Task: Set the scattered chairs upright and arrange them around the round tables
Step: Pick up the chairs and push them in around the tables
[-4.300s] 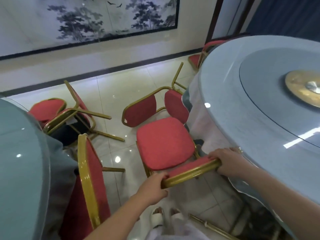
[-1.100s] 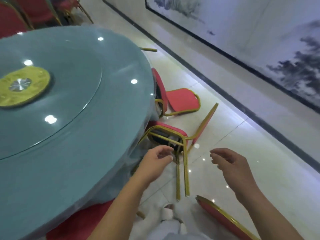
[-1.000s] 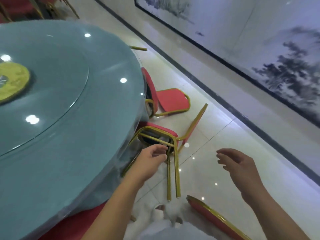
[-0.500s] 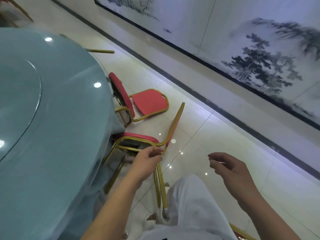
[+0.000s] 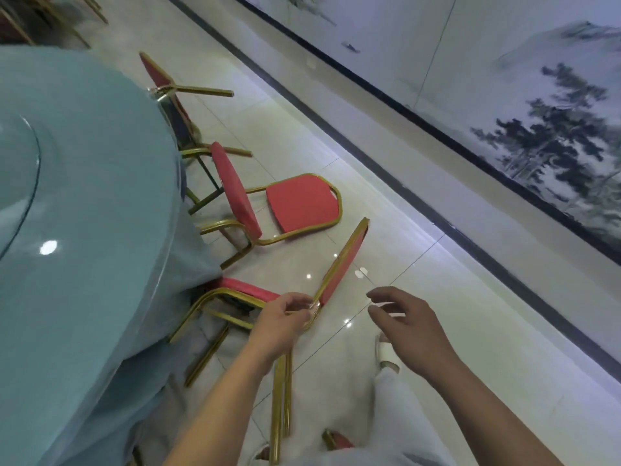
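A red chair with a gold frame (image 5: pixel 339 274) lies tipped over at the edge of the round table (image 5: pixel 84 213), its seat partly under the blue cloth and its legs pointing toward me. My left hand (image 5: pixel 285 317) is closed on the gold frame where the back meets the seat. My right hand (image 5: pixel 406 324) hovers open just right of the chair back, touching nothing. A second red chair (image 5: pixel 299 203) lies on its back on the floor beyond it. A third tipped chair (image 5: pixel 168 89) leans against the table farther back.
A wall with an ink landscape painting (image 5: pixel 554 129) runs along the right, leaving a strip of glossy tiled floor (image 5: pixel 437 314) between it and the table. My foot in a white slipper (image 5: pixel 386 354) stands near the chair. Another chair's corner (image 5: pixel 336 440) shows at the bottom.
I have moved closer along the table edge. My left hand has gone from hovering over the tipped chair's frame to gripping it. The right hand stays open beside it.
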{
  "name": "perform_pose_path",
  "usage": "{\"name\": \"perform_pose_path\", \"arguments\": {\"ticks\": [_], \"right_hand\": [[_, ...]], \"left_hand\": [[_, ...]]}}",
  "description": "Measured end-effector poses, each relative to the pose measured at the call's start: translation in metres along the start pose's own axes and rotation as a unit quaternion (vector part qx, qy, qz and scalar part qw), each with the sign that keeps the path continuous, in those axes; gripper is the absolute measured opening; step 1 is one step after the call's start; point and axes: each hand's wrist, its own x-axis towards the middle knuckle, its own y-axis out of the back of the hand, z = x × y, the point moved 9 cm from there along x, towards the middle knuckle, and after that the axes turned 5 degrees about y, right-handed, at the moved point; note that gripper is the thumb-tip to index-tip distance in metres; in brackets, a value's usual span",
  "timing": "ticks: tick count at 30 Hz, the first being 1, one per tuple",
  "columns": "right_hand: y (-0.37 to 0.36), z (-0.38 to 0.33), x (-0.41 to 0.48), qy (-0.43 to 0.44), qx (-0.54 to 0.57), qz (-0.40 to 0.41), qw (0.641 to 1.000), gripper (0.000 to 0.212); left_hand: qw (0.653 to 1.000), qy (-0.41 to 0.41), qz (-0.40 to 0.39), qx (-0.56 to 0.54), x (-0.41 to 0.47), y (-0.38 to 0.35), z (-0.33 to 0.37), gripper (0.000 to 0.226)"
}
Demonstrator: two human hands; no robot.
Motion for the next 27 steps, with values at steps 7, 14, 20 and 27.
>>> {"name": "perform_pose_path", "arguments": {"ticks": [7, 14, 20, 27], "right_hand": [[0.137, 0.05, 0.112, -0.055, 0.02, -0.043, 0.997, 0.016], [0.214, 0.075, 0.194, -0.092, 0.01, -0.046, 0.995, 0.012], [0.222, 0.075, 0.25, -0.111, -0.013, -0.085, 0.99, 0.012], [0.216, 0.119, 0.345, -0.112, -0.134, -0.12, 0.977, 0.02]], "left_hand": [[0.994, 0.059, 0.03, 0.085, 0.117, -0.088, 0.101, 0.019], [0.988, 0.064, 0.032, 0.136, 0.207, -0.154, 0.159, 0.022], [0.975, 0.123, 0.015, 0.185, 0.258, -0.174, 0.149, 0.025], [0.963, 0.135, 0.002, 0.233, 0.397, -0.206, 0.159, 0.008]]}}
